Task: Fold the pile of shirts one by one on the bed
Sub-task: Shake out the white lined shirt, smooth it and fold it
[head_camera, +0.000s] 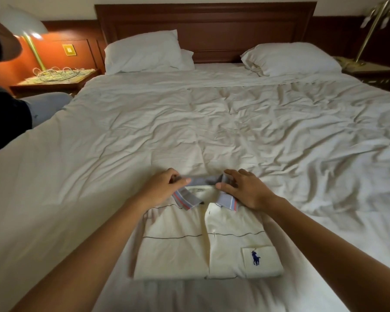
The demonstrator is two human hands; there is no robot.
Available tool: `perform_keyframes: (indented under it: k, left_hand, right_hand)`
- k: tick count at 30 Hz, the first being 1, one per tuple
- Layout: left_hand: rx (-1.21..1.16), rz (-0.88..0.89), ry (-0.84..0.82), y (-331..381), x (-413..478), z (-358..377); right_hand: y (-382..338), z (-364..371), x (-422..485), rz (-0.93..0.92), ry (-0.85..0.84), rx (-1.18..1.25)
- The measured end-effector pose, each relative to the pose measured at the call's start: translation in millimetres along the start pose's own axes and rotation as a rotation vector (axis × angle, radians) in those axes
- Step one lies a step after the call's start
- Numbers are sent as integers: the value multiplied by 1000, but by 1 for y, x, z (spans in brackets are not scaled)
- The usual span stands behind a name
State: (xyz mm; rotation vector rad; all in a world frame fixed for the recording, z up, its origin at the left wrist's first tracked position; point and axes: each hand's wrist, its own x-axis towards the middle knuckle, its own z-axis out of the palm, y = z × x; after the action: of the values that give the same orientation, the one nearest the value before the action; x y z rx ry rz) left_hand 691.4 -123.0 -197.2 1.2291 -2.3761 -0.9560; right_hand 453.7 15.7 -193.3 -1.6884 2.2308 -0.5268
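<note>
A cream polo shirt [178, 251] lies folded into a rectangle at the near middle of the bed, front side up, with thin dark stripes and a chest pocket bearing a small blue logo. Its grey-blue striped collar [204, 180] points away from me. My left hand [162, 186] pinches the collar's left side between thumb and fingers. My right hand [243, 189] pinches the collar's right side, its palm over the right collar tip. No other shirts are in view.
The white, wrinkled duvet [212, 122] covers the wide bed, with two pillows [144, 52] at a dark wooden headboard. A person in dark clothing [2, 113] sits at the left edge. Bedside tables with lamps stand at both far corners.
</note>
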Motion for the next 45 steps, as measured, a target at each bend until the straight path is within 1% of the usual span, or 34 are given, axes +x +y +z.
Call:
perform_keyframes:
  k: [2, 5, 8, 11, 14, 17, 18, 20, 22, 27, 28, 32, 34, 36, 39, 45]
  left_hand:
    - [104, -13, 16, 2, -4, 10]
    - [256, 30, 116, -2, -9, 23]
    - [210, 57, 150, -6, -9, 26]
    - [174, 63, 133, -10, -3, 25]
    - [99, 38, 115, -17, 2, 26]
    - [-32, -43, 34, -5, 2, 12]
    - [-75, -60, 11, 4, 2, 1]
    - [-113, -69, -68, 29, -2, -34]
    - [-157, -64, -67, 59, -8, -77]
    - [-152, -26, 119, 155, -44, -203]
    - [-139, -23, 160, 177, -55, -228]
    - [-56, -37, 397, 263, -100, -328]
    - [4, -25, 482, 295, -125, -369]
    - [79, -41, 558, 313, -156, -402]
    - [147, -91, 655, 314, -214, -435]
    - [178, -408, 883, 281, -363, -460]
  right_hand:
    - [-6, 8, 0, -33, 38, -71]
    - [-7, 20, -1, -39, 97, -185]
    - [-2, 20, 1, -67, 108, -220]
    - [3, 21, 10, -75, 46, -182]
    - [9, 18, 21, -37, -45, -65]
    - [5, -1, 26, -2, -202, 280]
    - [0, -12, 27, -4, -236, 359]
    - [-15, -41, 29, -21, -245, 427]
    - [-38, -82, 35, -54, -249, 459]
    - [-127, -214, 44, -188, -283, 554]
    - [-148, -242, 43, -238, -265, 535]
    - [-236, -351, 45, -494, -95, 341]
    - [-275, -387, 46, -595, -100, 342]
    - [-311, -406, 46, -693, -155, 310]
    - [-369, -408, 36, -883, -200, 237]
    - [-512, -359, -15, -1203, -342, 244]
